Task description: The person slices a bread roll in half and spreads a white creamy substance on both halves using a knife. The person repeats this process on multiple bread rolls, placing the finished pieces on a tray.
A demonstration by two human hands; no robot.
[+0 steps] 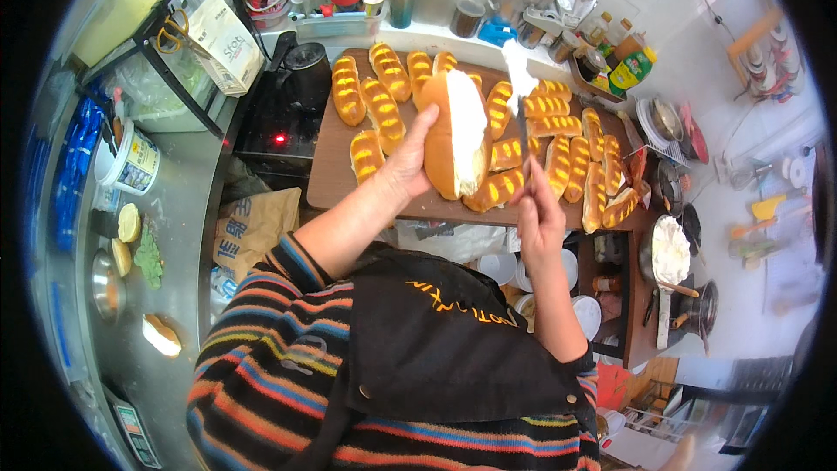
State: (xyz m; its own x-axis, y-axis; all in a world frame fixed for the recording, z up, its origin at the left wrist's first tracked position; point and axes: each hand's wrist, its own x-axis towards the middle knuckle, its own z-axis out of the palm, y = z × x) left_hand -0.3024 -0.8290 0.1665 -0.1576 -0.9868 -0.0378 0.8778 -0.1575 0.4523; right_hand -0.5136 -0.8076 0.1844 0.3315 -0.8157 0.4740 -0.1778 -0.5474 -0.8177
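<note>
My left hand [410, 160] holds up a large split bread roll [439, 137], its thumb on the brown crust. Thick white cream [465, 124] fills the cut side, which faces right. In my right hand [539, 209] is a narrow spatula or spreading knife [523, 137], pointing away from me. A lump of white cream [518, 69] clings to its far end, apart from the roll. Beneath both hands, several yellow-striped bread rolls [381, 114] lie on a brown wooden board [330, 173]. Held high, the split roll hides some of them.
A pan of white cream [670, 252] with a wooden-handled tool stands at the right. Jars and bottles [467, 16] line the back ledge. A black kettle [307, 72] sits beyond the board's left edge. Bread pieces [160, 335] and a white tub [134, 160] occupy the left steel counter.
</note>
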